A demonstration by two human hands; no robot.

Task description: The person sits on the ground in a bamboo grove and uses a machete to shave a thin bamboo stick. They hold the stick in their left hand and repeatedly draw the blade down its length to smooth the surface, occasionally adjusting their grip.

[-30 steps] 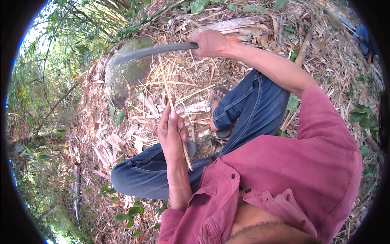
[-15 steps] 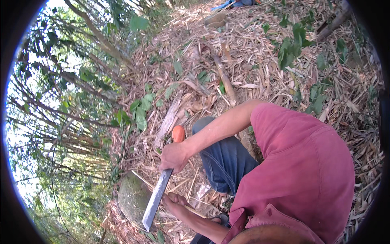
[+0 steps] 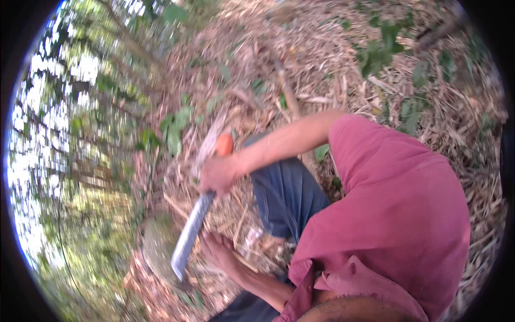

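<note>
a long knife (image 3: pixel 191 233) slants down from the right hand (image 3: pixel 217 174), its grey blade pointing to the lower left, past the outer side of the left hand (image 3: pixel 219 251). the right hand is closed in a fist around the knife near the base of the blade; an orange end (image 3: pixel 224 144) pokes out at the other side of the fist. the left hand sits just beside the blade, fingers bent around a thin pale strip (image 3: pixel 247 262) that comes out along the wrist. blur hides the fingertips, and i cannot tell whether the blade touches the strip or the hand.

behind the blade's tip is a rounded greenish stone (image 3: pixel 155 244), partly covered by the blade and smeared. one leg of the blue jeans (image 3: pixel 287 193) is bent beside the right forearm; the other leg is dark and cut off at the lower edge. the red shirt (image 3: pixel 397 209) fills the lower right. dry leaves (image 3: pixel 322 67) cover the ground. the trees (image 3: pixel 80 204) at the left are too blurred to make out clearly.
</note>
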